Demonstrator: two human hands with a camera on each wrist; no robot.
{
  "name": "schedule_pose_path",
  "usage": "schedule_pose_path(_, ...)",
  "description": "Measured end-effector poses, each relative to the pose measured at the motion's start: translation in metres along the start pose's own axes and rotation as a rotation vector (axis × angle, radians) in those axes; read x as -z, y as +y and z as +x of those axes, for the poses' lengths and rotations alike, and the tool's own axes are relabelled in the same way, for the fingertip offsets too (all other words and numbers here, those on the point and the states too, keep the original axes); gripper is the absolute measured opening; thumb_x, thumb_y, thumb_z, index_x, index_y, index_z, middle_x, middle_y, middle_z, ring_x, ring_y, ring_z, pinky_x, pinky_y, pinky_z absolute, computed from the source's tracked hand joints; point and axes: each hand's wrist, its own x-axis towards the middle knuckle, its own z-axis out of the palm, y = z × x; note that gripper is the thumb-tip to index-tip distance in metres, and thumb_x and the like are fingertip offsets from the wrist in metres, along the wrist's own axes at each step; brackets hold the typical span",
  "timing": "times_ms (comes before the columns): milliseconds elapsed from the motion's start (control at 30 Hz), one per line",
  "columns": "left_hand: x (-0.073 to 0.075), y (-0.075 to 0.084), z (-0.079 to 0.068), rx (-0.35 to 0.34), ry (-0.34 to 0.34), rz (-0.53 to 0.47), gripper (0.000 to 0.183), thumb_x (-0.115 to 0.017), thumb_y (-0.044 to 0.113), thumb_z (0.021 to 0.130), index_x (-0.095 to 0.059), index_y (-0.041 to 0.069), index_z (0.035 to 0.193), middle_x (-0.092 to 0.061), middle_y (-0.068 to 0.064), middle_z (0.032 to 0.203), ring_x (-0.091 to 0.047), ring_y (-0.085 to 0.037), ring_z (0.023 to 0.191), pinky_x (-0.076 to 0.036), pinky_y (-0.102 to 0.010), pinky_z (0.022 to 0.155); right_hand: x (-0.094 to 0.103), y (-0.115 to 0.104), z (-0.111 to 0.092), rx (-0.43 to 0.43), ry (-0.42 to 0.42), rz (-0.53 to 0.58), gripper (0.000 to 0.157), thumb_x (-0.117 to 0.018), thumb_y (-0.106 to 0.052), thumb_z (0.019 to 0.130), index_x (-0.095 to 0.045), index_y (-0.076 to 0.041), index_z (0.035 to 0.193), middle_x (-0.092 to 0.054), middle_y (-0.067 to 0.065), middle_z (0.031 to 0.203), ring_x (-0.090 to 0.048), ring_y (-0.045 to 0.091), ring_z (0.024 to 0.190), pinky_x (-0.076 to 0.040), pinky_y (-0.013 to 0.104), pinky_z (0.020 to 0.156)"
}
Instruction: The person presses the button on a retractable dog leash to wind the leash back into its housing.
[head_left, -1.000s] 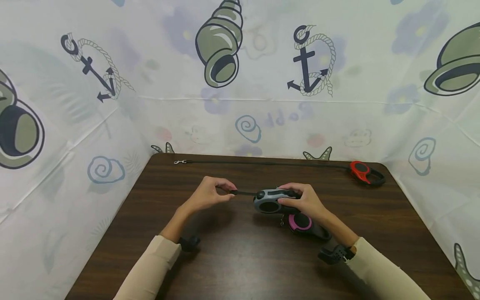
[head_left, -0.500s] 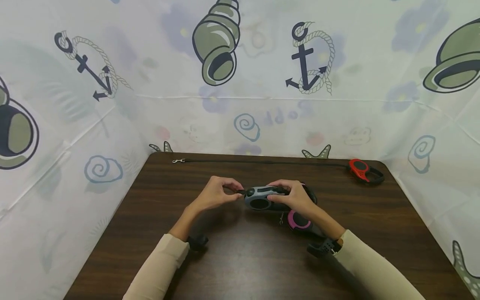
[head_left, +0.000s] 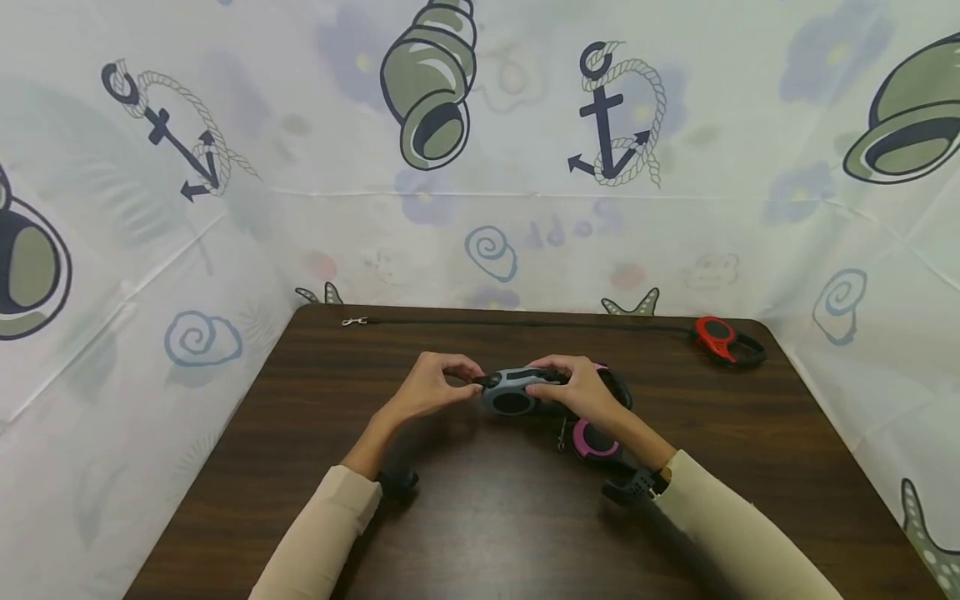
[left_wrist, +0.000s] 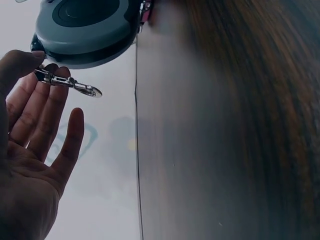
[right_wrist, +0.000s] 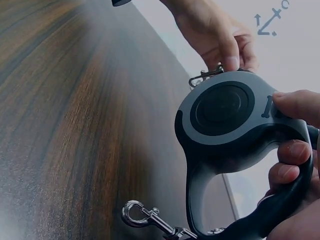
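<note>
My right hand (head_left: 581,390) grips a grey-and-black retractable dog leash (head_left: 513,403), held above the table; its fingers go through the loop handle (right_wrist: 270,215) and the thumb lies on the casing. My left hand (head_left: 438,385) pinches the black strap end at the leash's metal snap clip (left_wrist: 82,89), right at the casing's mouth. The clip's tip sticks out past the left fingers. Below the right hand, a pink-and-black retractable leash (head_left: 596,439) lies on the table, partly hidden by the forearm. A metal clip (right_wrist: 135,215) shows below the grey leash in the right wrist view.
A red-and-black retractable leash (head_left: 715,333) lies at the back right of the brown wooden table (head_left: 480,517). Its strap (head_left: 517,323) is stretched along the back edge to a silver clip (head_left: 355,321) at left. Patterned cloth walls (head_left: 540,133) stand behind and beside the table.
The grey leash has moved left with my right hand, and my left hand has moved slightly right. The strap between them has shortened until the left fingers meet the casing.
</note>
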Motion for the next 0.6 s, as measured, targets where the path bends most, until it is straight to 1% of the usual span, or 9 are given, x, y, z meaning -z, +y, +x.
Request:
schedule_pose_path(133,0.002,-0.004,-0.002,0.018,0.016,0.001,0.016,-0.084,0.007,0.090,-0.080,0.009,0.106,-0.079,-0.002,0.098,-0.075,-0.015,0.088,-0.060,-0.054,0.087,-0.003,0.000,0.005,-0.015,0.000,0.008,0.036,-0.082,-0.023,0.094,-0.075,-0.011,0.127,-0.073,0.013,0.115,-0.066,0.027,0.092,-0.060,0.048,0.084)
schedule_pose_path(233,0.004,-0.008,-0.002,0.037,0.030,0.004,0.016,-0.084,0.009,0.091,-0.080,0.010,0.107,-0.080,-0.002,0.099,-0.075,-0.014,0.089,-0.061,-0.047,0.087,-0.004,0.001,0.009,-0.022,0.006,0.021,0.036,-0.083,-0.022,0.094,-0.075,-0.010,0.127,-0.072,0.014,0.113,-0.068,0.030,0.091,-0.059,0.056,0.086)
schedule_pose_path(300,0.005,-0.009,-0.002,0.051,0.039,-0.002,0.017,-0.084,0.010,0.091,-0.081,0.010,0.108,-0.080,-0.003,0.100,-0.075,-0.015,0.090,-0.061,-0.043,0.086,-0.005,0.002,0.012,-0.026,0.006,0.028,0.037,-0.083,-0.022,0.094,-0.075,-0.010,0.127,-0.072,0.014,0.112,-0.070,0.031,0.091,-0.059,0.058,0.087)
schedule_pose_path(400,0.006,-0.011,-0.002,0.071,0.049,-0.022,0.018,-0.085,0.011,0.091,-0.081,0.008,0.108,-0.081,-0.006,0.101,-0.076,-0.017,0.090,-0.060,-0.035,0.083,-0.006,0.004,0.017,-0.027,0.009,0.020,0.036,-0.083,-0.023,0.093,-0.076,-0.011,0.127,-0.073,0.012,0.111,-0.068,0.030,0.092,-0.058,0.050,0.085)
schedule_pose_path(500,0.007,-0.014,-0.003,0.085,0.044,-0.036,0.019,-0.085,0.011,0.091,-0.081,0.008,0.109,-0.080,-0.007,0.101,-0.076,-0.017,0.089,-0.058,-0.028,0.080,-0.006,0.006,0.020,-0.029,0.016,0.003,0.035,-0.083,-0.024,0.093,-0.077,-0.012,0.125,-0.074,0.010,0.109,-0.062,0.028,0.092,-0.052,0.042,0.081)
schedule_pose_path(600,0.007,-0.018,-0.003,0.103,0.026,-0.048,0.021,-0.086,0.012,0.091,-0.080,0.008,0.110,-0.080,-0.006,0.102,-0.076,-0.016,0.090,-0.058,-0.025,0.080,-0.007,0.009,0.023,-0.039,0.021,0.006,0.035,-0.084,-0.024,0.092,-0.077,-0.011,0.124,-0.074,0.009,0.108,-0.059,0.028,0.094,-0.046,0.039,0.081)
